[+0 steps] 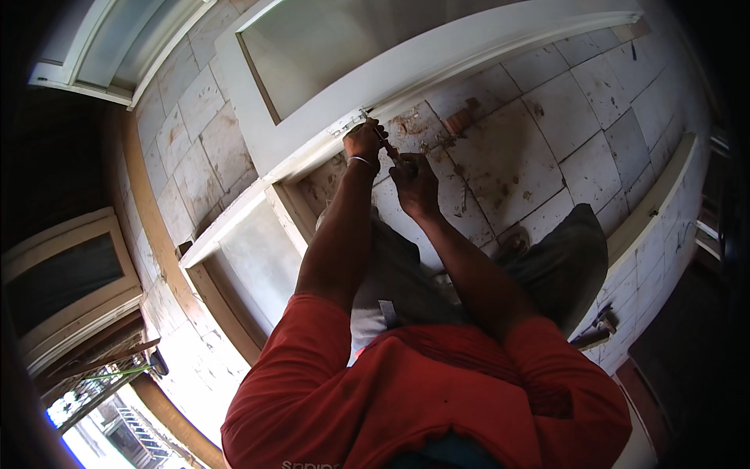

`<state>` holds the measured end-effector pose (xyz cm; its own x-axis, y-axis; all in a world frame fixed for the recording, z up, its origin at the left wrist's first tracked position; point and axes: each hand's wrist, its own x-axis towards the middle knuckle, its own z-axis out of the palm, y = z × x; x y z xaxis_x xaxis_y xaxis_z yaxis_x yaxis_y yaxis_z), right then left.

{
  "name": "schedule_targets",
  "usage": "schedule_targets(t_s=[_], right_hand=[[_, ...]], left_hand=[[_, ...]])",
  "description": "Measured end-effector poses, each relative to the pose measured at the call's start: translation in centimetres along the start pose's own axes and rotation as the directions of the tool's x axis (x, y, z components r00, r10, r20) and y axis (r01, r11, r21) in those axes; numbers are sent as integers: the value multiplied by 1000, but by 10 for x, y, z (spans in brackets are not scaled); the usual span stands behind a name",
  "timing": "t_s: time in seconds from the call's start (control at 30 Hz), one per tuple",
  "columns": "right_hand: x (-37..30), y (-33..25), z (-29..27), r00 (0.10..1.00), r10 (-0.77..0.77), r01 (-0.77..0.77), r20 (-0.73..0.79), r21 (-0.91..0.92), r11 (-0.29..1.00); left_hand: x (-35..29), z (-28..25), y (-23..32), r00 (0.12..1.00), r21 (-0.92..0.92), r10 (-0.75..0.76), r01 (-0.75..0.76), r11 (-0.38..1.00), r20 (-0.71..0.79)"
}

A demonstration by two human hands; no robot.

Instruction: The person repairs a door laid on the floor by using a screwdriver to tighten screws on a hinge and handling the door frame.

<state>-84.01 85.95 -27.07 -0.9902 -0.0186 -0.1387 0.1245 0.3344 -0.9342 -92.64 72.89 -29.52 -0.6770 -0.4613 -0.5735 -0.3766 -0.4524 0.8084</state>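
Note:
My left hand (364, 144) is closed around the front part of a slim tool that looks like a screwdriver (391, 150). Behind it, my right hand (416, 184) grips the tool's rear end. The tip points at a metal hinge (346, 123) on the edge of a white framed panel (301, 141), which looks like a door or window leaf. Whether the tip touches a screw cannot be made out. My left fingers lie right beside the hinge, and their grip partly hides the shaft.
Stained tiles (508, 148) cover the floor, with a reddish-brown block (459, 120) near my hands. Another white frame (223, 223) lies at the left. A long pale board (652, 207) runs along the right, near a dark metal fitting (600, 327). A wooden framed panel (66, 273) stands far left.

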Motion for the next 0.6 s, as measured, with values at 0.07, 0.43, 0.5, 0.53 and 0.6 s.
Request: schedule_targets(t_s=[0.07,0.43,0.5,0.53,0.6], right_hand=[[-4,-21,-4,932,325,-363,162,394,845],[1,-7,2,934,335,-356,126,434,828],[1,-6,-4,668,468,-716,579,672,189],[3,-4,-4,671,468,-712,574,675,192],[7,6,2,892,361,-449,271,450,772]], left_hand=[[4,-7,-2,1000,10,16,-15,1000,-11],[-3,-11,5,999,62,18,-16,998,-29],[-2,-12,5,999,53,5,-3,999,-47],[-2,-9,5,998,44,-8,10,999,-58],[-4,0,3,999,-6,-1,0,1000,-53]])
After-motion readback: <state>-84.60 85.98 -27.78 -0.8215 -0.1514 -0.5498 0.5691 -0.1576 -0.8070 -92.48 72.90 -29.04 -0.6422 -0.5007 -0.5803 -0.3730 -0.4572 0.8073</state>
